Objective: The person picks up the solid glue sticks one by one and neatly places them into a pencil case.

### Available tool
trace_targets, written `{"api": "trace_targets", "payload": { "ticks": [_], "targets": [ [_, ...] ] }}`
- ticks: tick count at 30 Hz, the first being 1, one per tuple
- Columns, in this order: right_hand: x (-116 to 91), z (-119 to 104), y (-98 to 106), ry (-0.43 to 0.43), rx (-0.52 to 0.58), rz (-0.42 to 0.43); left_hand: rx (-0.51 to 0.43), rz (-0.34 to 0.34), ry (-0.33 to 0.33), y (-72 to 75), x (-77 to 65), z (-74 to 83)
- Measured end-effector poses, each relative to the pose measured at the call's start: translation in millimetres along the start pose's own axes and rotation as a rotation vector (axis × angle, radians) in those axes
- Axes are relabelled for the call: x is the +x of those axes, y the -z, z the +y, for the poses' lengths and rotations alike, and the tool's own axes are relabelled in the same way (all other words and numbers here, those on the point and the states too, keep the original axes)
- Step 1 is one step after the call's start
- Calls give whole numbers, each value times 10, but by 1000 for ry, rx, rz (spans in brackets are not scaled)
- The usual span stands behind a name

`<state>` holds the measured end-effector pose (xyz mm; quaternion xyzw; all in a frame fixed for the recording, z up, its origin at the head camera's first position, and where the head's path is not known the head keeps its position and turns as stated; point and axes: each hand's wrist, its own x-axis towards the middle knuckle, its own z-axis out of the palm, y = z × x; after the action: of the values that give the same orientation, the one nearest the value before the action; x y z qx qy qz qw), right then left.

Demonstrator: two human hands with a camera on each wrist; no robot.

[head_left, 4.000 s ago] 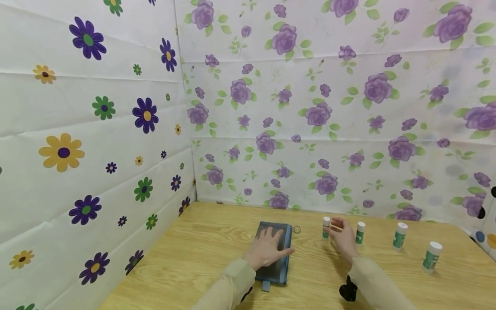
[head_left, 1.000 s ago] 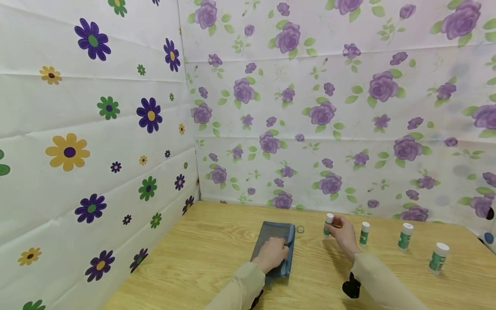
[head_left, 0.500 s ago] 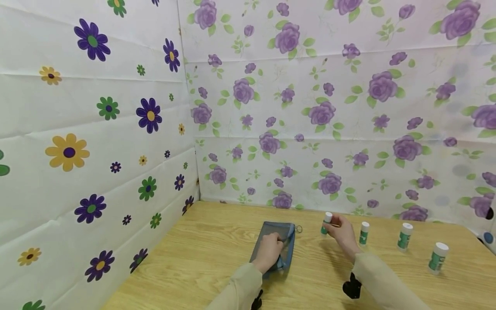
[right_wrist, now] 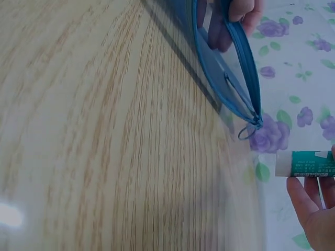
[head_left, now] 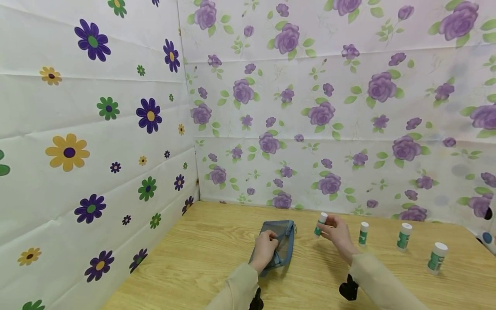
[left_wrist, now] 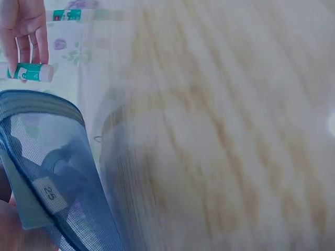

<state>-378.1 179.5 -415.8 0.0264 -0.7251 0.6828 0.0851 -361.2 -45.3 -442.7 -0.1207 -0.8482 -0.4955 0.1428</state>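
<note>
My left hand (head_left: 264,249) pinches the upper edge of a blue mesh zipper pouch (head_left: 286,246) and lifts it off the table. In the right wrist view, the unzipped mouth of the pouch (right_wrist: 252,73) gapes, with a ring hanging at its end. To the right, my right hand (head_left: 338,234) holds a small glue stick (head_left: 320,225) with a green label and white cap, slightly tilted and apart from the pouch. The left wrist view shows a tag marked 25 on the pouch (left_wrist: 89,193). Part of the pouch is hidden behind my left hand.
Three more glue sticks stand upright to the right: a small one (head_left: 363,234), a larger one (head_left: 404,237) and the widest (head_left: 436,258). Flowered sheets (head_left: 248,129) rise behind and left of the wooden table (head_left: 193,249).
My left hand, spread flat on the pouch at first, has gripped it and raised its edge, spreading the mouth. The right hand took the glue stick and carried it left toward the pouch.
</note>
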Motion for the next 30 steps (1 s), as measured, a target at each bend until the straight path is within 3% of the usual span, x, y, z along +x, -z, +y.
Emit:
{"api": "trace_targets", "payload": {
  "ticks": [13,30],
  "targets": [
    [-51,-28,-142,-18,98,-47,-121,87,37,-32,-15,-17],
    [-111,3,-312,-100,158,-89,-122,138,48,-36,-52,-17]
  ]
}}
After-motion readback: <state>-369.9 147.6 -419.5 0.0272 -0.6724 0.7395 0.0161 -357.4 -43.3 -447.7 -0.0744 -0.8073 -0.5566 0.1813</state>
